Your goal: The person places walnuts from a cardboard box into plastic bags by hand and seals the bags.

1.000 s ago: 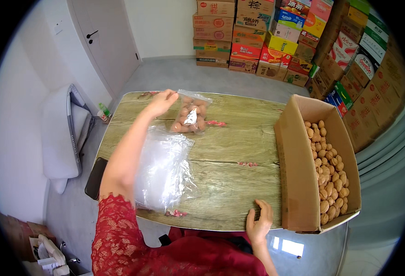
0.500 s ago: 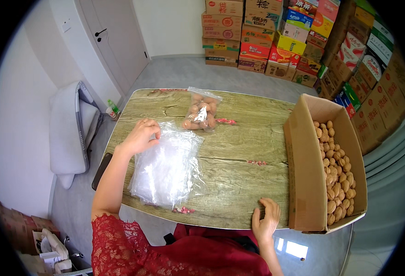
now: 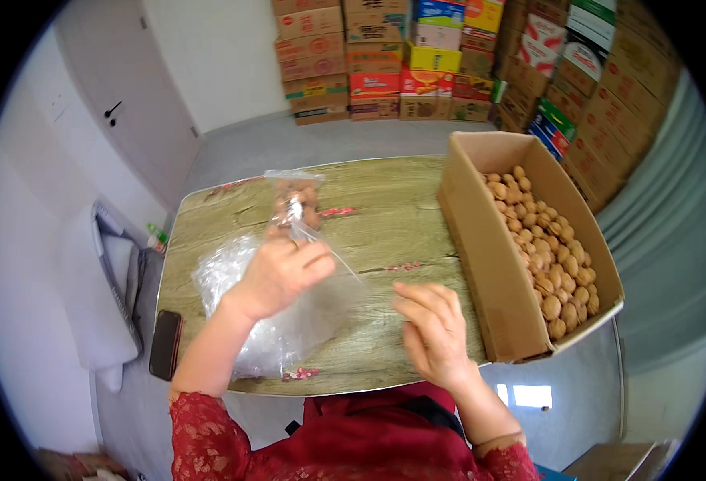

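Note:
My left hand [image 3: 282,272] pinches a clear plastic bag and lifts it off the pile of empty clear bags [image 3: 285,333] lying on the wooden table [image 3: 385,208]. My right hand [image 3: 433,333] hovers over the table's near edge, fingers spread, holding nothing, close to the side of the cardboard box [image 3: 481,248]. The box stands at the table's right end and is filled with walnuts [image 3: 545,248]. A filled clear bag of walnuts [image 3: 295,200] lies at the table's far side, beyond my left hand.
A dark phone [image 3: 165,345] lies at the table's left near corner. A white chair [image 3: 100,297] stands to the left with a small bottle [image 3: 157,237] near it. Stacked cartons [image 3: 417,56] line the far wall and the right side. Grey floor surrounds the table.
My left hand drew back from the far filled bag to the pile and took hold of an empty bag. My right hand rose from the table edge toward the middle.

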`<state>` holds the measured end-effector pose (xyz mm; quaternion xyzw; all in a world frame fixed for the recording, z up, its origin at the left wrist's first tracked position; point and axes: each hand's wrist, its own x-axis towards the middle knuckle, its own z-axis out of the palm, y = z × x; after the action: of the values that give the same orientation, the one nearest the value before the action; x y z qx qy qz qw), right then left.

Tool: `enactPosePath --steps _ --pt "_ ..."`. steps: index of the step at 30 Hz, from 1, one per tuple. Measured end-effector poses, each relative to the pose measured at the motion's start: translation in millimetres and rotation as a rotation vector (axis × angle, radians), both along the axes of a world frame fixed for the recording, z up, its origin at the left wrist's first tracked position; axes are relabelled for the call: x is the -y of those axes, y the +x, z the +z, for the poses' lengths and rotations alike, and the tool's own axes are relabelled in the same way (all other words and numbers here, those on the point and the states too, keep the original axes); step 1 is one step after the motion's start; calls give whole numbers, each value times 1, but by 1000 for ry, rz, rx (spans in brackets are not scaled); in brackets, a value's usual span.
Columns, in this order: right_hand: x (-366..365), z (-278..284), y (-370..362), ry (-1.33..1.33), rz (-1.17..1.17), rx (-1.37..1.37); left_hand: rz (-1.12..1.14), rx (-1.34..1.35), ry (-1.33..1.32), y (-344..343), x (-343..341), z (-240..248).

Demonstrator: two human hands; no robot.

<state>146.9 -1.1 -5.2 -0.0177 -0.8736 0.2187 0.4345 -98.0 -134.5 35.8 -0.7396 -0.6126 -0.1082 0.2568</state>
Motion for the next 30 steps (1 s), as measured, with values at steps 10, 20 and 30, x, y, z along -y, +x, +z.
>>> enactPosePath --steps 10,20,30 --pt "-69 105 65 260 -300 225 -311 383 0 59 -61 -2" --pt "-197 62 98 -150 -199 1083 -498 452 -37 85 -91 9" --pt "-205 28 70 -223 -234 999 -421 597 26 76 -95 -5"
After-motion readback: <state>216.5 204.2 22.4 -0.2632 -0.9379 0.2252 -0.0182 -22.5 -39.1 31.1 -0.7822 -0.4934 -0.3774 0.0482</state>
